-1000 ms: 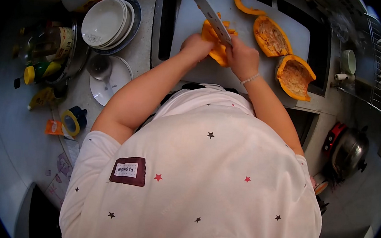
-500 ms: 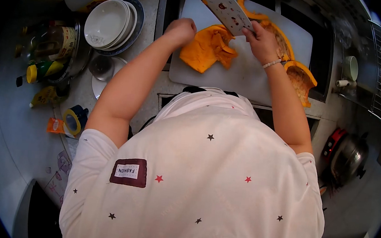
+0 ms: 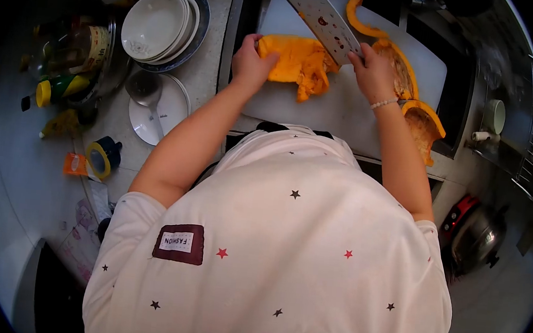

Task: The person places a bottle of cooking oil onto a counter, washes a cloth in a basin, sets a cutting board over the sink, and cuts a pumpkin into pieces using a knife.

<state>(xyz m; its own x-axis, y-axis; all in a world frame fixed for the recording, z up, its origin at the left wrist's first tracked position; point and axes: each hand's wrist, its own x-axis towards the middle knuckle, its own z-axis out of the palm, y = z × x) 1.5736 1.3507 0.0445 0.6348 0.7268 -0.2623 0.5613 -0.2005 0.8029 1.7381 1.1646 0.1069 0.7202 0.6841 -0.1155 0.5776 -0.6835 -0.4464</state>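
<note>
My left hand (image 3: 254, 62) grips the left end of an orange pumpkin piece (image 3: 292, 56), thumb on the near side, over the white cutting board (image 3: 341, 113). In my right hand (image 3: 374, 74) is a kitchen cleaver (image 3: 322, 24) with a small printed pattern on its broad blade. The blade slants up to the left, its lower edge close to the pumpkin piece; whether it touches cannot be made out. Beyond my right hand lie a curved pumpkin strip (image 3: 359, 17) and a pumpkin wedge (image 3: 400, 67) with stringy flesh. Another pumpkin chunk (image 3: 423, 128) rests at the board's right edge.
Stacked white bowls (image 3: 154, 25) stand on a blue-rimmed plate at the left. Nearer is a white plate (image 3: 174, 98) with a metal ladle (image 3: 146, 89). Bottles (image 3: 64, 85) and a tape roll (image 3: 102, 156) sit further left. A dish rack (image 3: 531, 126) and a metal pot (image 3: 477, 237) are at the right.
My left hand has closed on the pumpkin piece's left end, and the piece has turned to lie more level. The cleaver and my right hand have shifted slightly right and nearer.
</note>
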